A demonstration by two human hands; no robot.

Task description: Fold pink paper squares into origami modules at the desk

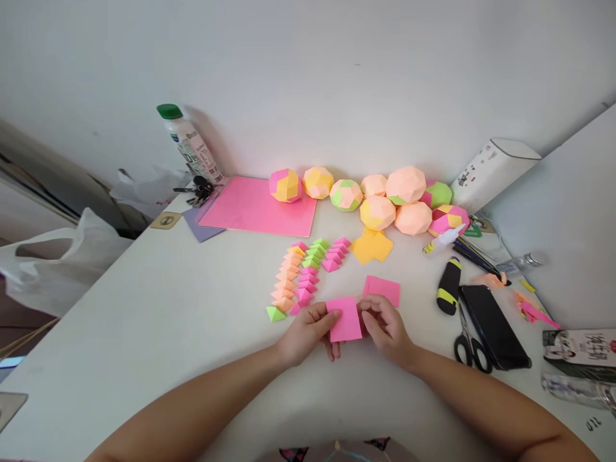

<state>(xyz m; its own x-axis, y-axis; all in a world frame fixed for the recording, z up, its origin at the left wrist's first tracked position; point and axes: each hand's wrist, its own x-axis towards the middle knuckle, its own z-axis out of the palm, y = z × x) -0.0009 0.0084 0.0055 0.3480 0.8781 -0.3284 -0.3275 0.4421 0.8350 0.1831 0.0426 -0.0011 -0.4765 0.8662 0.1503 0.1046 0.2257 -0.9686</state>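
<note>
A pink paper sheet (345,321), matte, thin and four-cornered with crisp straight edges, was held above the smooth white table (192,359), its left edge pinched between the thumb and fingers of the left hand (303,333). The right hand (389,330) curled loosely at the opposite edge, thumb and fingertips slightly parted, though whether they gripped the paper could not be told. Beyond lay flat pink sheets (387,290), rows of sharply creased, pointed paper units (287,274) and faceted, rounded paper balls (407,185).
</note>
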